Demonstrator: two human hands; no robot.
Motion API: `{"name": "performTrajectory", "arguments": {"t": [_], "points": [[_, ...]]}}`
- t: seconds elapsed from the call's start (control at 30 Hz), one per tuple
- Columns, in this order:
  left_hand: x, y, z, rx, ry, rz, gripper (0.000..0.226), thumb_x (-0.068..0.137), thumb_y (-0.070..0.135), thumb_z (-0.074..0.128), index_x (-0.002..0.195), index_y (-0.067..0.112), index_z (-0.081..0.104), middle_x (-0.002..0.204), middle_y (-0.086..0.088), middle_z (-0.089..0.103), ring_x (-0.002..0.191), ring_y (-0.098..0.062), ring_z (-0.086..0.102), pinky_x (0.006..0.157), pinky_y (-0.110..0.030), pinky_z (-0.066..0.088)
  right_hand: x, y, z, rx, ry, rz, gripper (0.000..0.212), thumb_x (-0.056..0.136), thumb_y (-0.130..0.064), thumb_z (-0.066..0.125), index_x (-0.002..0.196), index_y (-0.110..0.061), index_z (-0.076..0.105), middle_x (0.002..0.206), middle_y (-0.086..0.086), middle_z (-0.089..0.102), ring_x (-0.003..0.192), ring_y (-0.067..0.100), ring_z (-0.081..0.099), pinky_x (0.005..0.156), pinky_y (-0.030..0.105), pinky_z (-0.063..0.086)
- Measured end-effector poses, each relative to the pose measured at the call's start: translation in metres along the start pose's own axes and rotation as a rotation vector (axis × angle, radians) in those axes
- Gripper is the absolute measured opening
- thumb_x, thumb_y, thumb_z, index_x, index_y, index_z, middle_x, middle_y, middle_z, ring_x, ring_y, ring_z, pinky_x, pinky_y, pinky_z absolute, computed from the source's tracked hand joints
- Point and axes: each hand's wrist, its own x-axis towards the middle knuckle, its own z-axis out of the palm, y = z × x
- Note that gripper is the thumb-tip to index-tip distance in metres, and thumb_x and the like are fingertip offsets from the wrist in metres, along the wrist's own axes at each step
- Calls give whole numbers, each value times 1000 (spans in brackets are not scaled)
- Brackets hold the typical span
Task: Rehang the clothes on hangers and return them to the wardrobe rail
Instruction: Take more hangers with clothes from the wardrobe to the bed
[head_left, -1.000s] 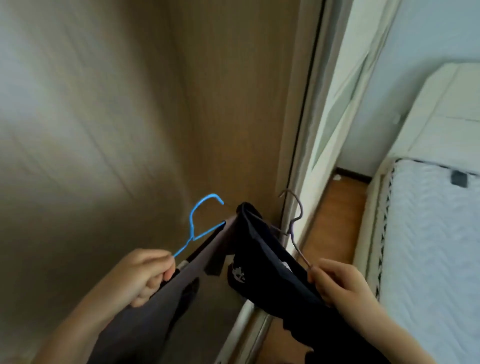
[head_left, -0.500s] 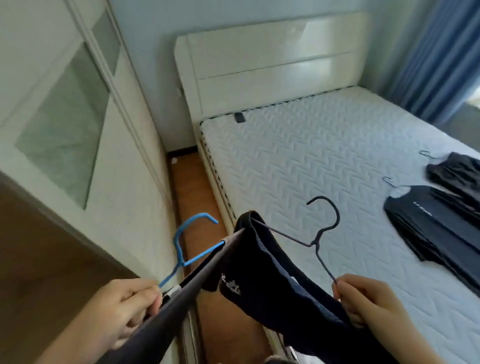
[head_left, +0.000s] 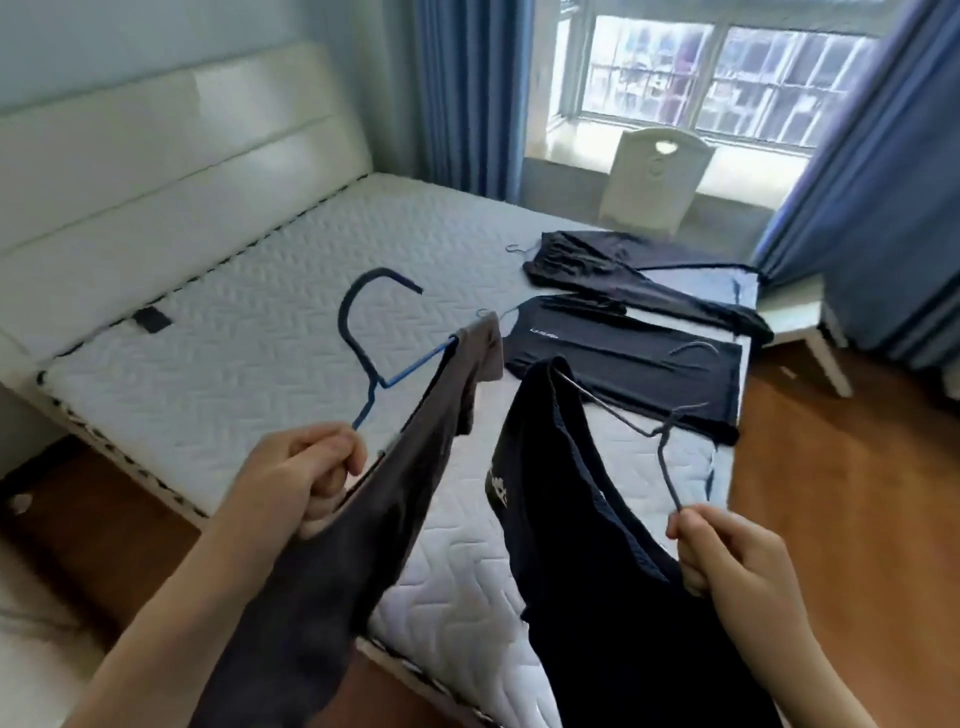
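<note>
Head view shows two loaded hangers held out over the mattress (head_left: 234, 332), with the wardrobe rail nowhere in frame. The main risk I see is slippage. The grey garment (head_left: 384, 519) is bunched at one end of the blue hanger (head_left: 372, 384) and trails down past the wrist, so a tilt or a swing could slide it off the arm. The navy garment (head_left: 582, 545) likewise hangs from one shoulder of the dark wire hanger (head_left: 664, 462), which is thin and gripped low on its stem, and it could twist in the fingers. The two garments hang close together and could tangle. Either hook could also snag the black T-shirt (head_left: 623, 364) or the dark trousers (head_left: 613, 265) that lie on the mattress with hangers of their own.

The left hand (head_left: 306, 473) is curled in a fist around the blue hanger's lower wire and a fold of grey cloth, forearm raised from the lower left. The right hand (head_left: 727, 556) pinches the wire hanger's stem between thumb and fingers, the other fingers folded against the navy cloth.
</note>
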Motion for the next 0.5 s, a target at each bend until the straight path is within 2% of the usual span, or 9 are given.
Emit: {"name": "performTrajectory", "arguments": {"t": [0.1, 0.2, 0.5], "points": [[32, 23, 21, 20, -48, 70, 33, 100, 5, 37, 68, 4, 48, 44, 7, 22, 34, -5, 16, 38, -8, 14, -2, -1, -21, 45, 173, 24, 31, 97, -2, 48, 68, 0, 59, 51, 1, 35, 44, 13, 30, 40, 17, 25], [57, 49, 35, 41, -129, 137, 32, 99, 6, 38, 68, 5, 49, 46, 5, 23, 35, -5, 17, 37, -9, 16, -5, -6, -36, 19, 319, 27, 28, 96, -4, 50, 70, 2, 60, 53, 5, 36, 47, 16, 32, 40, 18, 27], [93, 119, 66, 19, -441, 323, 34, 98, 11, 39, 66, 10, 51, 45, 7, 27, 36, -5, 19, 36, -10, 17, -11, -15, -53, -168, 701, 42, 28, 94, -17, 50, 72, -7, 64, 58, 10, 52, 49, 12, 46, 44, 15, 38]]}}
